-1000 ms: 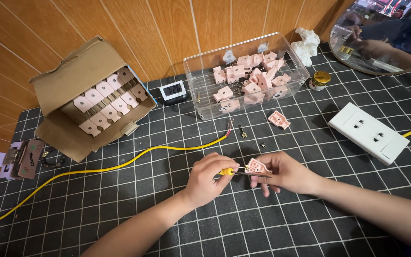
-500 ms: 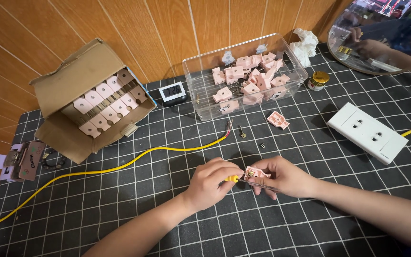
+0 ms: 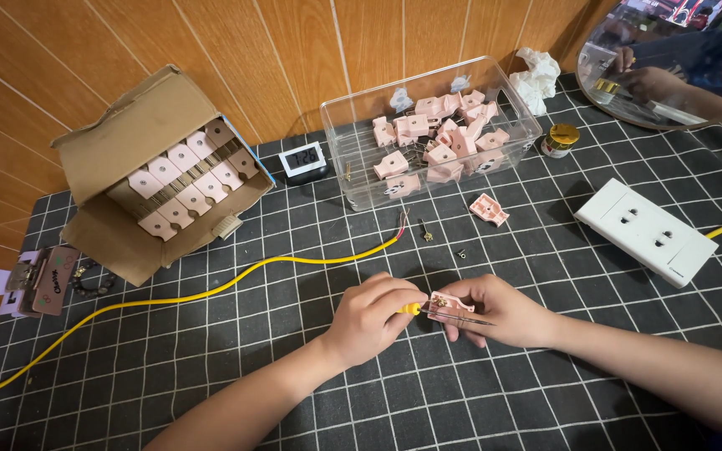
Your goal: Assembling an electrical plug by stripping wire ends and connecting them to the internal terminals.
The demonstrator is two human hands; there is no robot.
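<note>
Working over the black grid mat (image 3: 211, 384), you are pressing a yellow-handled screwdriver (image 3: 440, 311) into a small pink plug part (image 3: 446, 304). In the head view, both hands are sitting a little lower on the mat than a second ago, and the tool's tip is now lying across the part rather than beside it; that suggests the fastening work on this piece is under way, not finished. Your left hand (image 3: 369, 317) is curled tight around the screwdriver handle, fingers closed. Your right hand (image 3: 503, 313) is pinching the pink part between thumb and fingertips, holding it just off the mat, directly between the two hands. A yellow cable (image 3: 236, 280) is trailing away to the left, its bared end lying well apart from the part. Behind, a clear bin (image 3: 361, 179) is holding more pink pieces, a cardboard box (image 3: 127, 134) is showing rows of them, and a white socket strip (image 3: 645, 230) is lying to the right.
</note>
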